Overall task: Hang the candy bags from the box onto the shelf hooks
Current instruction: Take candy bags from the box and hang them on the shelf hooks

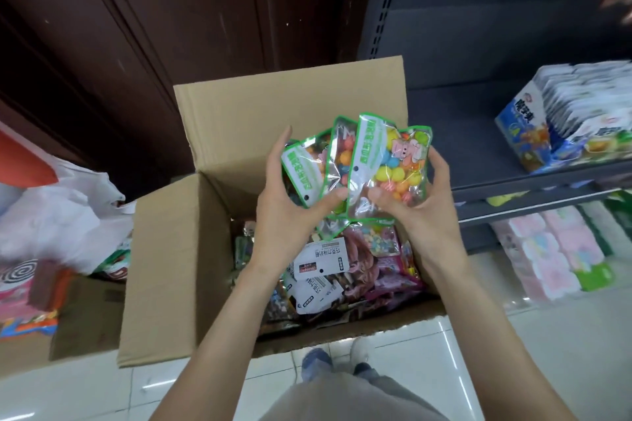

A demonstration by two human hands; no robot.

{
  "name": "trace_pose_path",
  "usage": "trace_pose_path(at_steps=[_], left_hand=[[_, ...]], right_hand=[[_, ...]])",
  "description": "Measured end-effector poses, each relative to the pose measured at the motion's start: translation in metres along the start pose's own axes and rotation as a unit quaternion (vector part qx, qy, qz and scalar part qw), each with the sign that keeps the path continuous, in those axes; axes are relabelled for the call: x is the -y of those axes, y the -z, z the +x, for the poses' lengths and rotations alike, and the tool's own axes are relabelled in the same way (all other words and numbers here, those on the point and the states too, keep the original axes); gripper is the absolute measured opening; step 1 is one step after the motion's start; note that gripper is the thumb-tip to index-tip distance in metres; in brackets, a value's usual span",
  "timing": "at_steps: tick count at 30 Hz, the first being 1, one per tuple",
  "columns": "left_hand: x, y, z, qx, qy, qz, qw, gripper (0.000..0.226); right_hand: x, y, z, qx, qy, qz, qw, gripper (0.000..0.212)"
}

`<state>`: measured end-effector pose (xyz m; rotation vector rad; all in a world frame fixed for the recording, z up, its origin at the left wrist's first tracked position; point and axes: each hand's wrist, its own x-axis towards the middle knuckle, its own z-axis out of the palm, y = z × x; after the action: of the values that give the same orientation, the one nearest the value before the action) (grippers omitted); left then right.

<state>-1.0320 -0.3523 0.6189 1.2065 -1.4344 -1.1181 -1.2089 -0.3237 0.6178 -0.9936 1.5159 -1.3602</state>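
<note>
An open cardboard box (178, 270) stands on the floor in front of me, holding several candy bags (345, 270) in brown, white and pink packaging. Above it I hold a fan of three clear, green-edged candy bags (386, 164) full of coloured sweets. My left hand (290, 205) grips the fan from the left, thumb across the front of the left bag. My right hand (420, 212) holds the right bag from the right side and below, thumb on its front. No shelf hooks are visible.
A dark metal shelf unit (513, 188) stands at right, with a blue carton of packets (561, 126) on it and pink and green packs (554, 260) below. A dark wooden door (171, 27) is behind the box. White plastic bags (65, 212) and other goods lie at left.
</note>
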Motion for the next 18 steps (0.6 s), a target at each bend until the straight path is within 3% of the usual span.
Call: trace_pose_path(at_steps=[6, 10, 13, 18], left_hand=[[-0.009, -0.019, -0.006, 0.029, -0.027, 0.002, 0.999, 0.087], [-0.022, -0.049, -0.014, 0.020, -0.040, -0.002, 0.999, 0.078], [-0.032, -0.078, -0.022, 0.021, -0.054, 0.003, 0.998, 0.077], [-0.056, -0.158, -0.044, 0.057, -0.097, 0.041, 0.993, 0.070]], right_hand=[[0.001, 0.030, -0.007, -0.023, 0.015, 0.000, 1.000, 0.099], [0.001, 0.065, -0.015, -0.079, 0.021, 0.000, 0.997, 0.097], [0.006, 0.101, -0.020, -0.140, 0.046, -0.064, 0.987, 0.093], [0.013, 0.191, -0.032, -0.172, 0.103, -0.205, 0.958, 0.126]])
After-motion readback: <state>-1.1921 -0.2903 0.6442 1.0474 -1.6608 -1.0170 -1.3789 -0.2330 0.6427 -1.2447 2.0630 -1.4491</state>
